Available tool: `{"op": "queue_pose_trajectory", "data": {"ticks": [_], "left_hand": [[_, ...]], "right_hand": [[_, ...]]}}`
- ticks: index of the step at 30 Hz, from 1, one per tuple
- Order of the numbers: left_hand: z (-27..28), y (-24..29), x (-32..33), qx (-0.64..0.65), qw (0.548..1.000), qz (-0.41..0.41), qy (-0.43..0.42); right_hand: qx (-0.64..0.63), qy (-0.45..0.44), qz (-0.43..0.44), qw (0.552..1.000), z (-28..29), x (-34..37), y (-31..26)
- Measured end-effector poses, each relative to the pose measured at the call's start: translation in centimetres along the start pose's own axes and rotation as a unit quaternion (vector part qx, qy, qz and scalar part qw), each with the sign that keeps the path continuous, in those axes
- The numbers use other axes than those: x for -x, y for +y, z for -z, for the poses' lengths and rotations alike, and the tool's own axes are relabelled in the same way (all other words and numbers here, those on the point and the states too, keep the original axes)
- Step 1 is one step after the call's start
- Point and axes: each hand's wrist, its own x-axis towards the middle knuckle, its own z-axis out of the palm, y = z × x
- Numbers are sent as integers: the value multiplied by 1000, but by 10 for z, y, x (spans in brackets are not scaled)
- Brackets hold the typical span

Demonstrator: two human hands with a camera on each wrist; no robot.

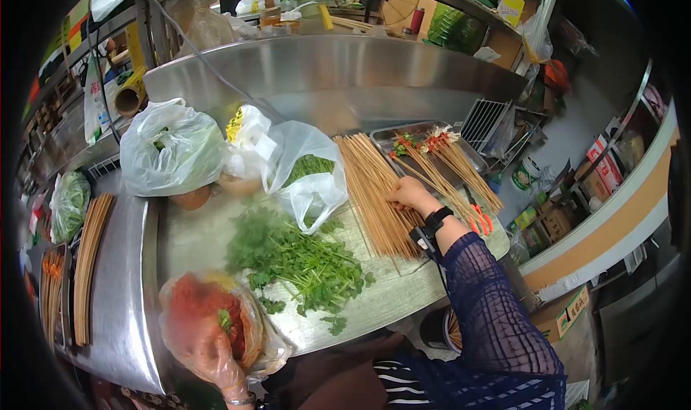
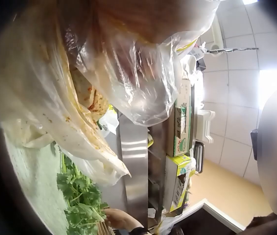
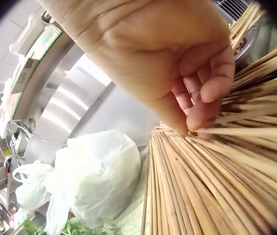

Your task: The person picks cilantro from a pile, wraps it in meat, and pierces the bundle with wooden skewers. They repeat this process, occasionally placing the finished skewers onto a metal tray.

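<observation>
My bare right hand (image 1: pixel 409 193) is over a wide spread of bamboo skewers (image 1: pixel 371 194) on the pale green board. In the right wrist view, thumb and forefinger pinch the end of one skewer (image 3: pixel 256 131) while the other fingers curl in. My left hand (image 1: pixel 222 359), in a clear plastic glove, is at an opened plastic bag of red-coated food (image 1: pixel 209 313). A green leaf (image 1: pixel 224 320) lies by its fingertips; the glove and bag hide what its fingers do. Beyond the bag, loose cilantro (image 1: pixel 317 266) is heaped on the board (image 1: pixel 194 244).
Finished-looking skewers with red and green food lie across a metal tray (image 1: pixel 381 131) at the right. White plastic bags (image 1: pixel 173 147) stand along the back, one holding greens (image 1: pixel 309 169). More skewers (image 1: pixel 92 266) lie on the steel counter (image 1: pixel 126 280) at left. A steel panel (image 1: pixel 338 64) rises behind.
</observation>
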Motion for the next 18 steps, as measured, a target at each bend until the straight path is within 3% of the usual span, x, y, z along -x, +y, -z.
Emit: {"op": "queue_pose_trajectory", "data": {"ticks": [2,4,6,9,15,18], "left_hand": [[0,1,2,4,1000,19,-1],[-2,7,2,18,999,36,3],[-8,15,3,44,998,50,10],[-7,11,1,31,999,27,6],[-8,10,0,15,1000,-22,0],[-6,-1,0,5,999,-28,30]], "right_hand": [[-23,5,7,1000,1,10,0],[-151,-23,21,988,0,15,4],[-287,-69,17,955,1,28,-9],[-375,-94,47,921,-2,31,-23],[-363,-106,26,925,11,-12,-67],[-337,-170,38,925,6,-24,-73]]}}
